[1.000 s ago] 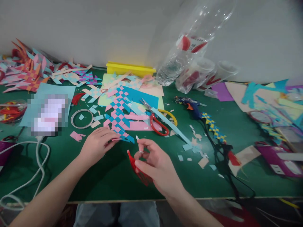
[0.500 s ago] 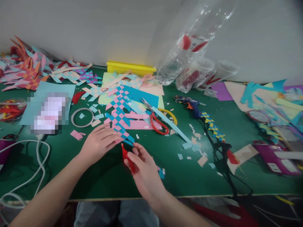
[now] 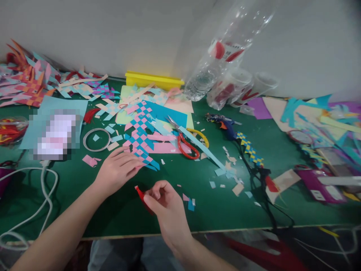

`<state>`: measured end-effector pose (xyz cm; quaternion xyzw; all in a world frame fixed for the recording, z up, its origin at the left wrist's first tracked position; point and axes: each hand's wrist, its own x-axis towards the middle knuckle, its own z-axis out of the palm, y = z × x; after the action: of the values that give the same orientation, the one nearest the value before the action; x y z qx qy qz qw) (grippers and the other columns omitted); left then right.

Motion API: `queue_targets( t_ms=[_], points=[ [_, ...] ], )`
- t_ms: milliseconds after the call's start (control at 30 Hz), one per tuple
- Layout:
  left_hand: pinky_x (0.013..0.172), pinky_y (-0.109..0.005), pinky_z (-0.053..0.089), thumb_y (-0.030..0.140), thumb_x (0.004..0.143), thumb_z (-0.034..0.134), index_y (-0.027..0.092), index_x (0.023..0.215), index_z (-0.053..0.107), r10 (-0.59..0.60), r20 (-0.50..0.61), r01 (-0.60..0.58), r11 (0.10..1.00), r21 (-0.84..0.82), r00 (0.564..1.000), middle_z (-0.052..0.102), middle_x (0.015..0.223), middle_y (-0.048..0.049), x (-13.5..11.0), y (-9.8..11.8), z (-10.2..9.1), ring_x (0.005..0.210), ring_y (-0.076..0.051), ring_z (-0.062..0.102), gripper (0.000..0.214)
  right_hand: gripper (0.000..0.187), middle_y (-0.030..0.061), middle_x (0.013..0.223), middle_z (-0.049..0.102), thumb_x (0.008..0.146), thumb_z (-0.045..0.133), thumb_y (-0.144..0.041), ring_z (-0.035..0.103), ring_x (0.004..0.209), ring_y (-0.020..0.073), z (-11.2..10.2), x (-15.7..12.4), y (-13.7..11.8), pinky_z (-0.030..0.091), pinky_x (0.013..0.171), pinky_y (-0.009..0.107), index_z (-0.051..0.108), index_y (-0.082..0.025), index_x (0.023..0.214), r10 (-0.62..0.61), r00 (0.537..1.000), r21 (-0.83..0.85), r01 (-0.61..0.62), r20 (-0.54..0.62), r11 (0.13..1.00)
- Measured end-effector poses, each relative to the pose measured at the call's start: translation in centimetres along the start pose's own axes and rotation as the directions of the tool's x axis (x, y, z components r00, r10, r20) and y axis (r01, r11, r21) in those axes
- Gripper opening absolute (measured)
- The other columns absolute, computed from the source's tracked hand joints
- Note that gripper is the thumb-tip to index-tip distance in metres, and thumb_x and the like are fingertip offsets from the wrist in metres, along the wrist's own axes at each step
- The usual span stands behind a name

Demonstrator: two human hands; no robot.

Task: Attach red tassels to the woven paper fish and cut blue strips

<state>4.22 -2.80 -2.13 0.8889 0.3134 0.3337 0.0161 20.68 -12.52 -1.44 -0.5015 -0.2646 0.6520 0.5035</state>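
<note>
Left hand: touched the woven paper at its 1 o'clock; couldn't tell if gripping.
Right hand: pinched a red tassel at its 10 o'clock.
Bottle label: was 1 o'clock from the scissors, too blurry to read.

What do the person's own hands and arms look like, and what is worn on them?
The left hand and right hand are bare, without gloves. The forearms show no sleeves, and no watch or bracelet is visible. I can make out no ring.
</note>
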Motion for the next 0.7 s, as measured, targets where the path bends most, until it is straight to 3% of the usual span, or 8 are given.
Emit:
queue_targets(
  t_ms=[100,233,333,400,467,533,600,700],
  points=[
    [0.096,-0.036,0.047,0.014,0.086,0.062,0.022,0.099,0.066,0.002,-0.003,-0.002,1.0,0.005,1.0,0.074,0.094,0.0009,0.1,0.0,-0.1,0.085,-0.013,0.068,0.015,0.018,-0.0034,0.071,0.048,0.075,0.065,-0.019,0.056,0.068,0.0131,-0.5,0.0,-0.3,0.047,0.064,0.029,0.047,-0.023,0.074,-0.211,0.976,-0.279,0.219,0.059,0.935],
    [0.095,-0.036,0.048,0.014,0.086,0.062,0.022,0.099,0.066,0.005,-0.002,-0.005,1.0,0.012,1.0,0.074,0.094,0.0007,0.1,0.1,-0.1,0.085,-0.014,0.069,0.016,0.012,-0.0005,0.073,0.056,0.082,0.056,-0.013,0.056,0.066,0.0145,-1.5,0.6,-0.4,0.046,0.063,0.031,0.053,-0.023,0.076,-0.481,0.846,-0.635,0.505,0.23,0.584],
    [0.093,-0.036,0.048,0.014,0.086,0.062,0.022,0.099,0.066,0.008,0.005,-0.008,1.0,0.019,1.0,0.074,0.094,0.0005,0.1,0.1,0.0,0.085,-0.014,0.068,0.016,0.015,-0.0033,0.069,0.061,0.083,0.055,-0.01,0.058,0.063,0.0143,-2.1,1.0,-0.4,0.043,0.085,0.045,0.055,-0.023,0.076,-0.516,0.764,-0.763,0.58,0.387,0.287],
    [0.093,-0.036,0.048,0.014,0.086,0.061,0.022,0.099,0.066,0.009,0.009,-0.009,1.0,0.018,1.0,0.074,0.094,0.0005,0.0,0.0,0.1,0.085,-0.014,0.068,0.016,0.012,-0.0035,0.073,0.066,0.082,0.06,-0.012,0.064,0.07,0.0163,-2.3,1.1,-0.7,0.033,0.1,0.054,0.056,-0.024,0.081,-0.499,0.743,-0.778,0.597,0.446,0.195],
    [0.094,-0.036,0.048,0.014,0.086,0.061,0.022,0.1,0.065,0.011,0.015,-0.011,1.0,0.018,1.0,0.074,0.095,0.0004,0.0,0.0,0.1,0.085,-0.014,0.068,0.016,0.013,-0.0013,0.081,0.07,0.082,0.061,-0.014,0.067,0.079,0.0185,-2.6,1.0,-1.4,0.033,0.102,0.054,0.057,-0.025,0.088,-0.51,0.699,-0.749,0.646,0.501,0.148],
    [0.094,-0.036,0.048,0.014,0.086,0.062,0.021,0.1,0.065,0.012,0.016,-0.012,1.0,0.024,1.0,0.074,0.095,0.0001,-0.1,-0.1,0.0,0.085,-0.014,0.068,0.016,0.02,0.0018,0.087,0.071,0.084,0.057,-0.01,0.067,0.083,0.0178,-3.0,1.2,-2.4,0.043,0.096,0.047,0.058,-0.024,0.098,-0.538,0.604,-0.674,0.734,0.588,0.087],
    [0.094,-0.037,0.048,0.014,0.086,0.062,0.021,0.099,0.064,0.009,0.011,-0.009,1.0,0.028,1.0,0.074,0.094,0.0,-0.1,-0.1,0.1,0.084,-0.014,0.068,0.015,0.028,0.005,0.091,0.072,0.086,0.053,-0.006,0.067,0.085,0.0157,-3.5,1.7,-3.7,0.049,0.092,0.04,0.057,-0.021,0.109,-0.526,0.465,-0.548,0.836,0.712,-0.003],
    [0.093,-0.037,0.049,0.014,0.086,0.062,0.021,0.096,0.064,-0.014,-0.001,0.014,1.0,0.022,1.0,0.074,0.092,0.0004,0.0,-0.1,0.1,0.083,-0.014,0.068,0.013,0.028,0.0067,0.1,0.074,0.09,0.048,-0.007,0.067,0.093,0.0152,-3.8,2.9,-5.4,0.05,0.096,0.038,0.058,-0.017,0.114,-0.335,0.25,-0.301,0.948,0.909,-0.109]
  ],
)
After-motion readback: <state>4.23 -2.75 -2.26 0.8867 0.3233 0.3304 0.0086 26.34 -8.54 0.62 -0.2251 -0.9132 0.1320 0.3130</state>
